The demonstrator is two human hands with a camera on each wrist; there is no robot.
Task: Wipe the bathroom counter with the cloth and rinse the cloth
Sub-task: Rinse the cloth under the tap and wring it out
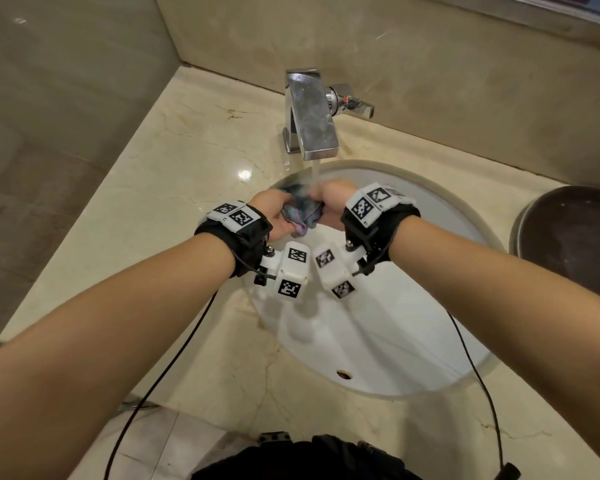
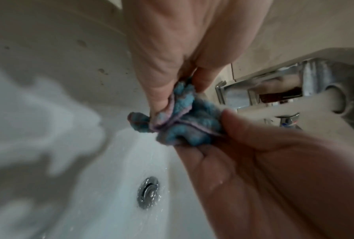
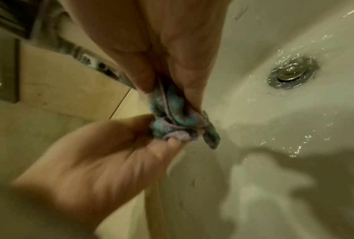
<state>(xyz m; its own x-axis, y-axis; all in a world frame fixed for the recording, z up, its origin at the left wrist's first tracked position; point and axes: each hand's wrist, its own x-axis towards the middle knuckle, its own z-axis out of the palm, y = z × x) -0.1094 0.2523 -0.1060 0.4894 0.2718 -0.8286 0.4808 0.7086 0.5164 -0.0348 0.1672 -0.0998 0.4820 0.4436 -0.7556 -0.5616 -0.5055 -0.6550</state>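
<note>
A bunched blue and pink cloth is held over the sink basin, under water running from the chrome faucet. My left hand grips its left side and my right hand grips its right side, the hands close together. In the left wrist view the left hand pinches the cloth from above while the right hand holds it from below. In the right wrist view the right hand pinches the cloth and the left hand grips its lower end.
The beige marble counter surrounds the oval white basin. A dark round object lies on the counter at the right. The metal drain sits wet below the hands. Tiled walls stand behind and to the left.
</note>
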